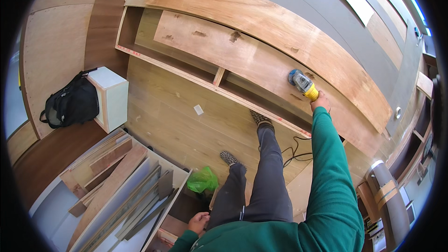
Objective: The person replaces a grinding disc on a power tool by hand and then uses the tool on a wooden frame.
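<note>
My right hand (321,102) is wrapped round the yellow handle end of an angle grinder (305,85). The tool has a grey head and a blue disc (292,77) at its far end, which rests on or just over a long pale plywood board (266,60). Dark rough patches mark that board in several places. Beyond it lies a second, browner curved-looking plank (224,1). Low beside my left thigh, my left hand (199,222) hangs with its fingers curled in, and nothing shows in them.
Under the boards stands an open wooden frame (217,77) with a divider. A black cord (294,155) loops on the floor near my leg. To the left are a black backpack (72,101), a white box (112,98) and a bin of offcuts (112,158); a green bag (202,180) sits nearby.
</note>
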Action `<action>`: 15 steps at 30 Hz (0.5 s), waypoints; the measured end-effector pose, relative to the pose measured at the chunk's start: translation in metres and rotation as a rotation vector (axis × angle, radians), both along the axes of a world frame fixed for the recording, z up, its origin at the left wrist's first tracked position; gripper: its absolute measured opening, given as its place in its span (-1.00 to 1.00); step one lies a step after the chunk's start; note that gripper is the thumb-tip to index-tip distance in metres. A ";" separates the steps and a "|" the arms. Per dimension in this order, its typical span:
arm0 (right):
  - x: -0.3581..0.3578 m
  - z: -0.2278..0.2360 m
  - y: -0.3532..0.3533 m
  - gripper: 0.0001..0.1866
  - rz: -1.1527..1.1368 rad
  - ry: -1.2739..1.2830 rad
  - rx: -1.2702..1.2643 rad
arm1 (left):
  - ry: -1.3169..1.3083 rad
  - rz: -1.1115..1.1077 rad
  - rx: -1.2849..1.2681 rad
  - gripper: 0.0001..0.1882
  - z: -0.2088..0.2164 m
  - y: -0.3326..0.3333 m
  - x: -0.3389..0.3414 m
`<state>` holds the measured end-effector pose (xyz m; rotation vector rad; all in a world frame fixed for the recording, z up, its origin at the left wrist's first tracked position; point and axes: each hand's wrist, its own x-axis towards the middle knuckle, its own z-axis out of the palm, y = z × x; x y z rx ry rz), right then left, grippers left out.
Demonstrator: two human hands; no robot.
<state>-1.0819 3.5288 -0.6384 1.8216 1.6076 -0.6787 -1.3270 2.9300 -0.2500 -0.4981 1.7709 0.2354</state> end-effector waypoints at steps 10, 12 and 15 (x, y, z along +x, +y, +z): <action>0.036 0.038 -0.134 -0.20 0.085 0.433 -0.002 | -0.021 -0.301 0.298 -0.49 -0.003 0.012 0.014; 0.061 0.073 -0.223 -0.50 0.368 0.572 -0.062 | 0.140 -0.483 0.602 -0.49 -0.024 -0.059 0.074; 0.041 0.203 -0.255 -0.26 0.210 0.614 -0.752 | 0.004 -0.453 0.755 -0.50 -0.055 -0.083 0.088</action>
